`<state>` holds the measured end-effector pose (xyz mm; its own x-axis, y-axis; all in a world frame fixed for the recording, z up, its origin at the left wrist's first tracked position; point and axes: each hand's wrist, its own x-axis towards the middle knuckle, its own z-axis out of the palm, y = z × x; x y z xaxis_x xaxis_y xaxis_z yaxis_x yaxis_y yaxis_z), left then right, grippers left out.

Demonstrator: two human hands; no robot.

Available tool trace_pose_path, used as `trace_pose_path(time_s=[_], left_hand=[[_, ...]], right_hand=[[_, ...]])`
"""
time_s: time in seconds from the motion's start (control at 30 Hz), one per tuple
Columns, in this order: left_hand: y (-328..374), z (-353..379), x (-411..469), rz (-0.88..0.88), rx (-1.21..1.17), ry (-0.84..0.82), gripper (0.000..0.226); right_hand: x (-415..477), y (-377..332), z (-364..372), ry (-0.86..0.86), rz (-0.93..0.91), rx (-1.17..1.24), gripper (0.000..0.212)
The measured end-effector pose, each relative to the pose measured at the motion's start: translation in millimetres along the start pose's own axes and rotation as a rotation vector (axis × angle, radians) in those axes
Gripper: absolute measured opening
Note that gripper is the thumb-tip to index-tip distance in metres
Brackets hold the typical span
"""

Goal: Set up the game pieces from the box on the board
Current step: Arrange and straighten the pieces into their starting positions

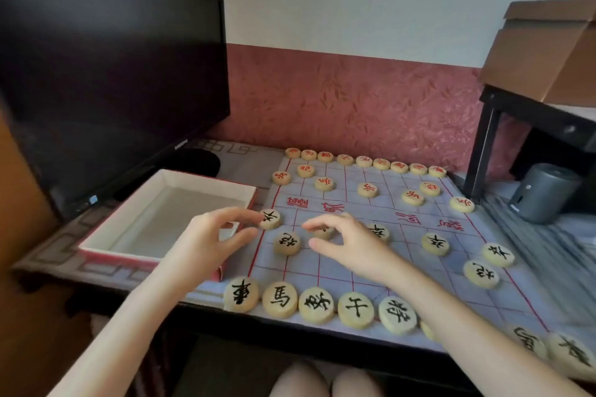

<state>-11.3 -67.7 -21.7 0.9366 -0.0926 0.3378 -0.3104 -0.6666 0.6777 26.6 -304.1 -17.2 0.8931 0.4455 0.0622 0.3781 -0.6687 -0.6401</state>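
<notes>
1. Setting: a room in a home, at a desk used for both a computer and leisure.
2. Wall (354, 93): white above, with a band of dark pink leaf-patterned wallpaper below. This is domestic decoration, not office or lab finish.
3. Large black monitor (106, 68) stands at the left of the desk, screen dark.
4. A board game (371, 235) with round lettered pieces is spread over the desk, with its open box (167, 213) beside the monitor.
5. At right, a cardboard box (545, 51) sits on a black stand (490, 138), with a small grey cylindrical device (545, 193) below it: household clutter.
6. Bare knees (322, 380) show under the desk edge: casual dress, seated.
</notes>
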Motion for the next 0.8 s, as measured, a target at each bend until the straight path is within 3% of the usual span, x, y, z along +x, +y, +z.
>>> trace_pose_path(time_s=[0.2,0.4,0.67,0.8], left_hand=[[-15.5,3.0,-54.3,-0.034,-0.008,-0.002,0.028],[-6.3,2.5,-67.1,0.186,0.143,-0.015,0.040],[-14.7,13.4,-69.5,0.238,0.221,-0.140,0.042],[-25.0,16.3,-69.2,0.258,0.314,-0.123,0.040]], right_hand=[[-30.6,-13.9,28.9,-0.033,-0.029,-0.005,0.037],[-42.6,-17.4,47.2,-0.040,-0.042,-0.063,0.049],[-44.1,-19.2,59.1,-0.033,-0.058,-0.100,0.049],[-44.8,-19.7,59.7,-0.048,-0.095,-0.149,0.050]])
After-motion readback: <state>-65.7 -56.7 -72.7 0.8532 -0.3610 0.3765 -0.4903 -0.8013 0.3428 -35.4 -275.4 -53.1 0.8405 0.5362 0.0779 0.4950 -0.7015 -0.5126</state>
